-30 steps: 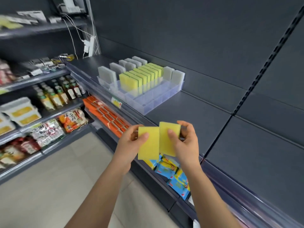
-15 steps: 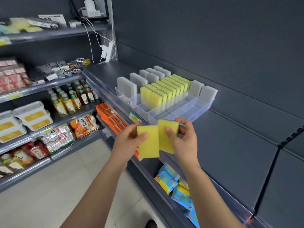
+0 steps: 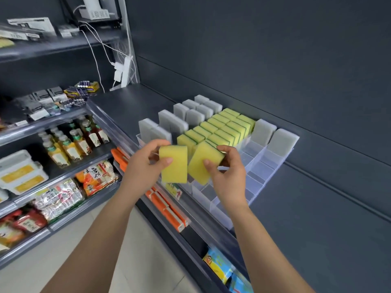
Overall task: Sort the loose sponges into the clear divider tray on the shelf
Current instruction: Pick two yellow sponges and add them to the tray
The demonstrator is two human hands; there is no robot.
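Two yellow sponges held over the near edge of the tray (image 3: 261, 172), one in each hand.

The left hand (image 3: 146, 163) pinches the left sponge (image 3: 174, 166), thumb pressed on its broad face and fingers behind; it stands upright, long axis vertical, just in front of the tray's near-left corner. The right hand (image 3: 228, 176) pinches the right sponge (image 3: 202, 163) the same way, fingers curled round its back; its long axis tilts, the top leaning right, above the tray's near rows. The two sponges almost touch. In the tray, yellow-green sponges (image 3: 224, 127) stand on edge in two middle rows, with grey sponges (image 3: 190, 113) in rows to their left and two more at the far right.
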